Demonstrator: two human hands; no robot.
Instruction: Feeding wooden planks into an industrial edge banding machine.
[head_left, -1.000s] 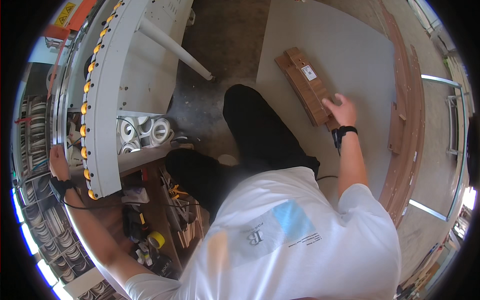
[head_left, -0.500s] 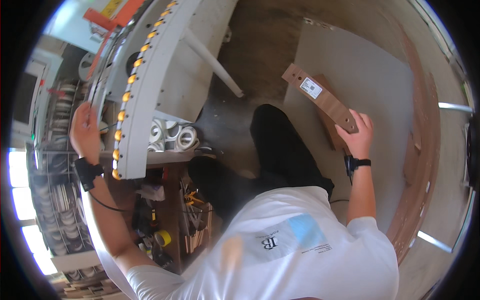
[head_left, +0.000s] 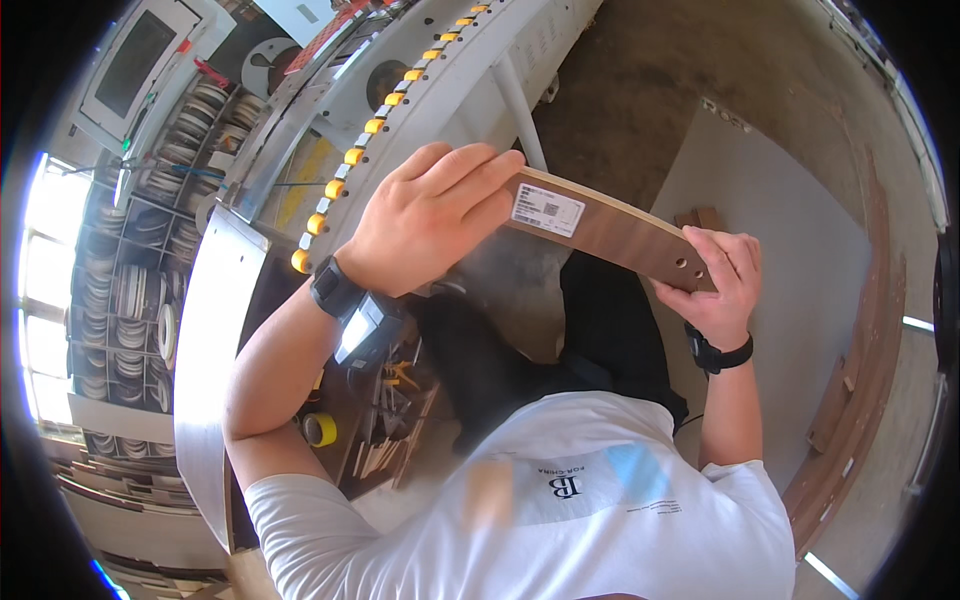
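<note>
A narrow brown wood-grain board (head_left: 625,246) spans the space between my two hands, slightly tilted down to the right. My left hand (head_left: 435,212) grips its left end, fingers over the top edge and the thumb hidden. At the right end, my right hand (head_left: 722,275) pinches the board near two drilled holes, thumb below and fingers on the upper edge. A white printed label (head_left: 547,210) is stuck on the board's face beside my left fingers. The long edge turned upward looks pale.
A machine with a row of yellow rollers (head_left: 374,126) runs along the left. Beyond it stands a rack of edge-band rolls (head_left: 130,290). Below my left arm, a shelf holds yellow tape (head_left: 320,430) and tools. A large grey panel (head_left: 790,220) lies at the right, with brown strips (head_left: 705,217) on it.
My left hand has come from the machine side to the board and closed on its left end. The board has turned more level, and my view has shifted left.
</note>
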